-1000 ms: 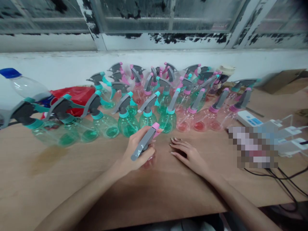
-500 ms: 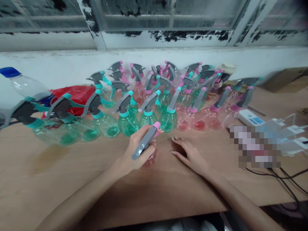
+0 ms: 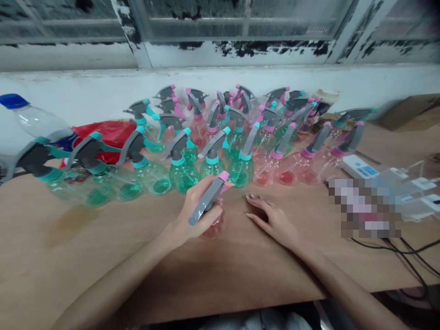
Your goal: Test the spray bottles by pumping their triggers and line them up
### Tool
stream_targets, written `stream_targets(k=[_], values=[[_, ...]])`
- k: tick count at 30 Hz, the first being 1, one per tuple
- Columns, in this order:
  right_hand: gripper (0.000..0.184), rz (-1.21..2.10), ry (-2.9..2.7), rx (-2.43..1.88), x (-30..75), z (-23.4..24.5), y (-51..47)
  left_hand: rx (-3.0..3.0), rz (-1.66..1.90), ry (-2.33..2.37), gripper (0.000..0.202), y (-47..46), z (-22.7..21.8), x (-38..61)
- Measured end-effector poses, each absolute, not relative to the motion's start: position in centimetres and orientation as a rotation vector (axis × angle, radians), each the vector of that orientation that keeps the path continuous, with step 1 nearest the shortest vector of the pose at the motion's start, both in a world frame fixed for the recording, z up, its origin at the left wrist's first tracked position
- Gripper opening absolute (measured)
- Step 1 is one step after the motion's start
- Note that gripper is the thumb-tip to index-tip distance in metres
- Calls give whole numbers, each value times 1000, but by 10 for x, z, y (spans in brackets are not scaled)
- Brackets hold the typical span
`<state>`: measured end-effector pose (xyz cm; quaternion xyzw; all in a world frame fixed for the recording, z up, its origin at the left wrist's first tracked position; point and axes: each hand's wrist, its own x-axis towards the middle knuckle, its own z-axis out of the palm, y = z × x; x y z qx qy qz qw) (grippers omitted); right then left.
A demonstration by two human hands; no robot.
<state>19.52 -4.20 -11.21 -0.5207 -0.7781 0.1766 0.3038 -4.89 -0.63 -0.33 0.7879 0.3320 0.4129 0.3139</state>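
Note:
My left hand [image 3: 197,208] is wrapped round a pink spray bottle [image 3: 213,229] with a grey and pink trigger head. The nozzle points away from me, slightly to the right, and my fingers hide most of the bottle's neck. To its right, my right hand [image 3: 271,220] rests on the wooden table [image 3: 165,284], thumb and fingers apart and holding nothing. Just beyond both hands stands a row of spray bottles: green ones [image 3: 184,176] on the left and in the middle, pink ones [image 3: 286,174] on the right.
Several more spray bottles crowd behind, by the wall. At left are a clear bottle with a blue cap [image 3: 41,121] and a red plastic bag [image 3: 105,137]. A power strip [image 3: 360,167] with white chargers [image 3: 417,188], cables and a blurred-out object lie right. A cardboard box [image 3: 410,112] sits behind them.
Almost nothing differs. The view has shifted very slightly, while my left hand keeps its hold on the spray bottle and my right hand stays on the table.

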Motion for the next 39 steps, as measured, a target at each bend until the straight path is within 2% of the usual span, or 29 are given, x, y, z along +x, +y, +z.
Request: stream_targets(k=[6, 28, 39], values=[[42, 430, -2085, -1389, 195, -113, -42, 2056, 1083, 891, 32, -8, -4, -48], [54, 59, -2239, -1521, 180, -105, -49, 2045, 1070, 928, 33, -8, 1, -46], [53, 15, -2234, -1535, 175, -106, -52, 2060, 1073, 983, 24, -10, 0, -49]])
